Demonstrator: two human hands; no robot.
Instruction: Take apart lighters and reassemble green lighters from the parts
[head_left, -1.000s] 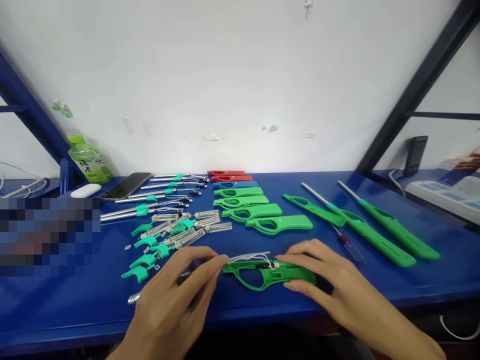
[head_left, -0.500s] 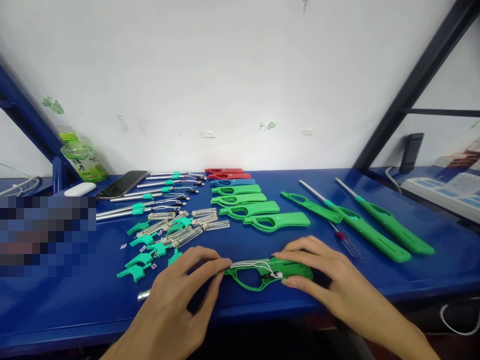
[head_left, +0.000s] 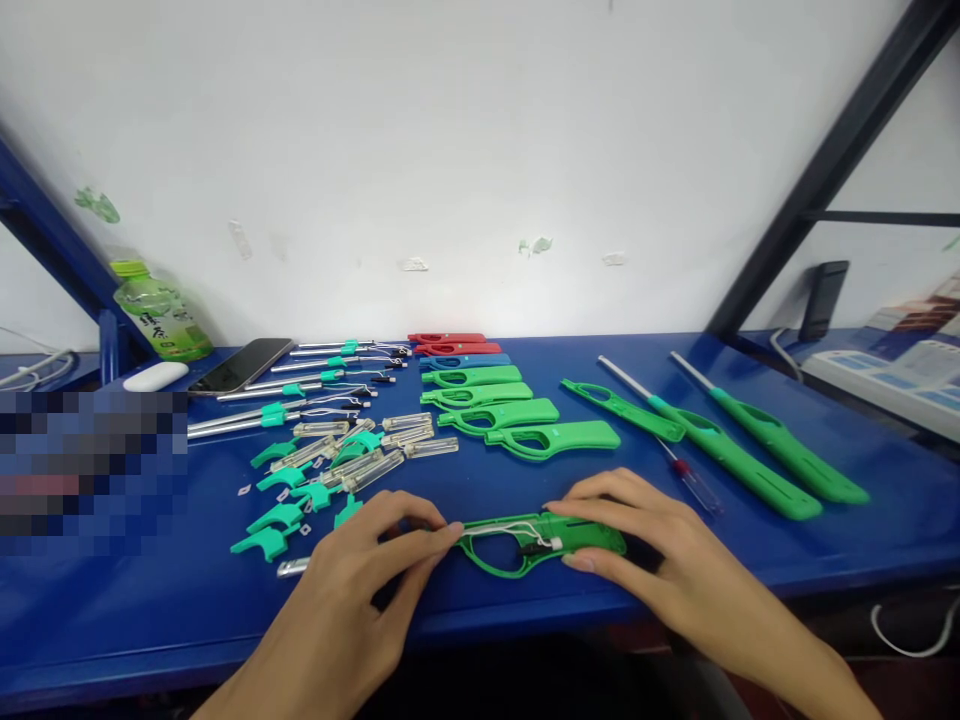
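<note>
A green lighter shell half (head_left: 510,572) lies open side up near the table's front edge, with white wires (head_left: 499,528) and a small black connector in it. My left hand (head_left: 367,580) pinches the shell's narrow end, where a metal tube sticks out to the left beneath the hand. My right hand (head_left: 645,540) grips the wide handle end between thumb and fingers. Left of my left hand are several turquoise triggers (head_left: 262,541) and clear fuel tanks (head_left: 375,470). Behind the shell lie several green shells (head_left: 555,438) in a column.
Metal tubes with wires (head_left: 255,420), a phone (head_left: 244,366), a white case (head_left: 156,376) and a bottle (head_left: 161,315) are at the left. Two long green lighters (head_left: 750,465), a loose shell half (head_left: 630,412) and a screwdriver (head_left: 697,487) lie at the right. Red shells (head_left: 450,348) are at the back.
The white wires and the black connector have shifted slightly within the shell, and the wires sit lower along its narrow part. Both hands keep their grips.
</note>
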